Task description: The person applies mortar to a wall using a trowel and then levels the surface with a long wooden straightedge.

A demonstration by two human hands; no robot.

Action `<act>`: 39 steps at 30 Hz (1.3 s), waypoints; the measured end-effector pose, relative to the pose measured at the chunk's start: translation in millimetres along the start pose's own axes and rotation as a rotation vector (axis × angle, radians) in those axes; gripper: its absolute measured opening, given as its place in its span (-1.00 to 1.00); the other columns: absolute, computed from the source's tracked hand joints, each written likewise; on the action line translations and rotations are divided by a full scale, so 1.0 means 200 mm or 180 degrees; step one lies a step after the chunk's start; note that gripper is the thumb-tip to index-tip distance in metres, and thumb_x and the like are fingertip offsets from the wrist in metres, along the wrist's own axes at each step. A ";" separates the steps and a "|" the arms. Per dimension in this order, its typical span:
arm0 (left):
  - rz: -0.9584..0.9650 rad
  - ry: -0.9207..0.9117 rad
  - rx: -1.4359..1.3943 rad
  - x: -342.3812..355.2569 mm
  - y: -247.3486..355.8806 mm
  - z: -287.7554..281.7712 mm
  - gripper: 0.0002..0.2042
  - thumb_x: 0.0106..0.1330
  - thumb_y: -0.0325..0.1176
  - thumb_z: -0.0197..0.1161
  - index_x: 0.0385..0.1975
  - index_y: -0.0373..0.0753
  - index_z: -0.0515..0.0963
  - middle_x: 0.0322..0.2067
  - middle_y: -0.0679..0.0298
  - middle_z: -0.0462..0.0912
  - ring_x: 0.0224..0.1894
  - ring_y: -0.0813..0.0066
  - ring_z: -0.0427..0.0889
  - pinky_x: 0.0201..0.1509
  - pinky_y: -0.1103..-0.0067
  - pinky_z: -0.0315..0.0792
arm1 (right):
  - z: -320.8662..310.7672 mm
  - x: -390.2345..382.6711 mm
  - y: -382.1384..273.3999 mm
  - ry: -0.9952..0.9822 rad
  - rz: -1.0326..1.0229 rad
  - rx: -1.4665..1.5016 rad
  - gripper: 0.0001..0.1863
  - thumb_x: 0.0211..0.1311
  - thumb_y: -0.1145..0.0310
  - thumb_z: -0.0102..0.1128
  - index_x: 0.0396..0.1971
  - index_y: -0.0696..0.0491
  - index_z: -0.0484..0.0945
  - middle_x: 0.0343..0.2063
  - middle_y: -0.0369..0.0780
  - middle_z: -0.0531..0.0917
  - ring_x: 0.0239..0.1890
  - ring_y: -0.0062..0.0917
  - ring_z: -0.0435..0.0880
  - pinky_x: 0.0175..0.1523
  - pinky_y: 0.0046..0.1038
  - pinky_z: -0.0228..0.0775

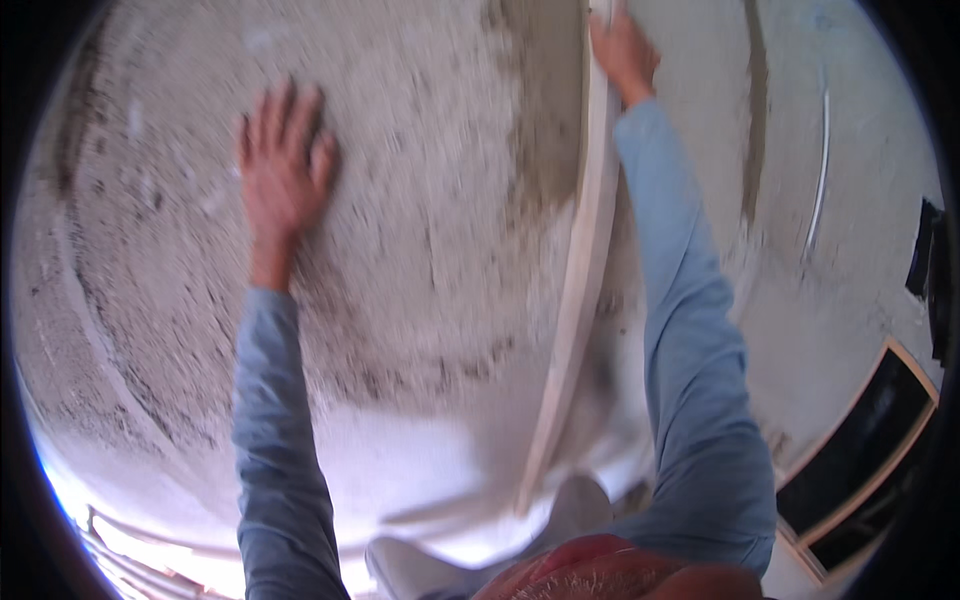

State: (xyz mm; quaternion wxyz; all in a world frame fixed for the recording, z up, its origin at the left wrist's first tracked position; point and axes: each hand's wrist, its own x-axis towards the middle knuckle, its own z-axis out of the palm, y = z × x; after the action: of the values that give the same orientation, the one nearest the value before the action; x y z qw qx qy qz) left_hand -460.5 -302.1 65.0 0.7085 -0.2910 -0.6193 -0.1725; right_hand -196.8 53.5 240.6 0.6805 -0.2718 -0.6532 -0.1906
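Fingers stretched and slightly spread, my left hand (285,175) rests palm down against a rough, grey-brown plastered wall (420,220). It holds nothing. Up at the top, right of the middle, my right hand (625,55) is wrapped round the edge of a long, pale, straight board (578,290). The board slants from the top edge down toward my feet and stands close to the wall. A smoother, darker band of plaster (550,120) runs along its left side. The board's upper end is cut off by the picture's edge.
Right of my right arm is a second dark strip (754,120) on the wall, then a thin silvery pipe or cable (822,160). A wood-framed dark panel (865,440) stands at the lower right. Black material (932,270) hangs above it.
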 end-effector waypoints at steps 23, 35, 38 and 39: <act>0.0314 0.0743 -0.0542 -0.02 -0.02 0.05 -0.45 0.55 0.17 -0.09 0.47 0.21 0.31 0.51 0.33 0.24 0.58 0.26 0.09 0.66 0.23 -0.20 | -0.18 -0.83 -0.23 0.0088 0.0316 0.0830 -0.32 0.40 0.16 0.08 0.47 0.06 0.24 -0.06 0.16 0.68 -0.02 0.07 0.68 0.10 0.09 0.45; 0.0155 0.0569 -0.0196 0.01 0.05 0.02 -0.48 0.55 0.09 -0.07 0.47 0.19 0.31 0.52 0.35 0.22 0.60 0.29 0.05 0.67 0.24 -0.19 | -0.03 -0.02 0.10 0.0707 0.0142 0.0820 -0.34 0.36 -0.02 0.12 0.35 0.04 0.42 -0.01 0.08 0.69 0.09 0.04 0.65 0.19 0.04 0.42; 0.0262 0.0642 -0.0093 0.00 0.03 0.00 -0.49 0.56 0.06 -0.10 0.46 0.16 0.32 0.52 0.33 0.22 0.59 0.26 0.07 0.66 0.22 -0.18 | -0.10 -0.47 -0.11 0.0432 0.0370 0.0766 -0.35 0.36 0.00 0.12 0.34 0.04 0.42 0.02 0.09 0.67 0.10 0.03 0.63 0.19 0.04 0.41; 0.0271 0.0640 -0.0093 0.00 0.04 0.00 -0.49 0.56 0.06 -0.10 0.46 0.16 0.32 0.52 0.33 0.22 0.59 0.26 0.07 0.66 0.22 -0.18 | -0.12 -0.59 -0.15 0.0531 0.0383 0.0460 -0.36 0.37 0.01 0.11 0.34 0.05 0.43 0.02 0.09 0.67 0.09 0.03 0.63 0.18 0.04 0.42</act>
State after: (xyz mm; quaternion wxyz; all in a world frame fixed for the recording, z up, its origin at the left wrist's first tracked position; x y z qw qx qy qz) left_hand -456.8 -295.9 63.2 0.7695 -0.3085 -0.5296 -0.1796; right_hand -205.3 4.4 126.6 0.7605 -0.2440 -0.5888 -0.1238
